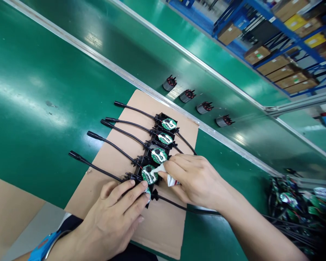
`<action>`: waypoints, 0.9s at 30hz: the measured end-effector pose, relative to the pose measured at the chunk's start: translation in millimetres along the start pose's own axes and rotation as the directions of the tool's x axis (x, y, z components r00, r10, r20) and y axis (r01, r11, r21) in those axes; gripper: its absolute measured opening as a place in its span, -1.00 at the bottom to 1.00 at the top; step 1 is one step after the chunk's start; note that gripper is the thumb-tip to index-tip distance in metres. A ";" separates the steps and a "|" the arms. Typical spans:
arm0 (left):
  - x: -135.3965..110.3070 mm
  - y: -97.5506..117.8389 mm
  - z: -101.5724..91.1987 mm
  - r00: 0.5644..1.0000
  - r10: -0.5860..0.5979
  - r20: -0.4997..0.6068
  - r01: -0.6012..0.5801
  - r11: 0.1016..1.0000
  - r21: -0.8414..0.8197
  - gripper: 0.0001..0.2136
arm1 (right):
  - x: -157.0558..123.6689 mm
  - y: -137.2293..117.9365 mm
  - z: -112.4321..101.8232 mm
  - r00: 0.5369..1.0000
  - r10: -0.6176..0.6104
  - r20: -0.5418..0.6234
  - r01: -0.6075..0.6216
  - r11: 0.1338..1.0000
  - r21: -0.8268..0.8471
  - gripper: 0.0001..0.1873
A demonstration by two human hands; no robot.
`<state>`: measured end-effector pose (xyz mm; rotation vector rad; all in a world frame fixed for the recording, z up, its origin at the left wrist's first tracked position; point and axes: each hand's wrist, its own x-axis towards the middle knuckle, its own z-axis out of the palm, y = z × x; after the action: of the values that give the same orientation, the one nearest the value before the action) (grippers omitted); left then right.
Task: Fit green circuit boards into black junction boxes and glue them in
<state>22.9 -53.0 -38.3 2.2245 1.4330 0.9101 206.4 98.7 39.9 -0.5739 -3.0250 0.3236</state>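
My right hand (191,177) is closed around a white glue tube (172,180), mostly hidden by the fingers. Its white nozzle (159,169) points at a round green circuit board (148,174), on which a line of white paste lies. Three boards farther up the row, such as this circuit board (159,155), carry thick white paste too. Each sits in a black housing (165,116) with black cables. My left hand (119,208) has its fingers over the nearest black housing (133,177), gripping it and covering most of its board.
Under the row lies a cardboard sheet (157,228) on the green table (38,108). Several motor stators, including this stator (188,95), stand beyond a metal rail (103,65). A heap of wired boards (290,203) lies at right. Blue shelving (277,21) holds boxes behind.
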 end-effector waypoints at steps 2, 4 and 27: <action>-2.7 -0.3 -2.9 0.999 0.034 -0.029 -0.035 0.999 -0.023 -0.71 | -3.6 -0.9 -2.0 0.999 0.014 -0.035 -0.016 0.999 -0.030 -0.78; -7.7 -0.5 -5.8 0.992 0.091 -0.086 -0.097 0.993 -0.068 -0.74 | -8.0 -6.0 -5.1 0.995 0.048 -0.083 -0.051 0.998 -0.038 -0.77; -25.5 -3.9 1.7 0.961 0.166 -0.222 -0.187 0.979 -0.077 -0.76 | 8.0 -49.0 8.8 0.996 -0.078 0.053 0.076 0.997 0.028 -0.77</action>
<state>14.1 -74.2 -50.3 2.2646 1.2597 1.2867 180.8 55.3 41.8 -0.4526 -3.0794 0.3799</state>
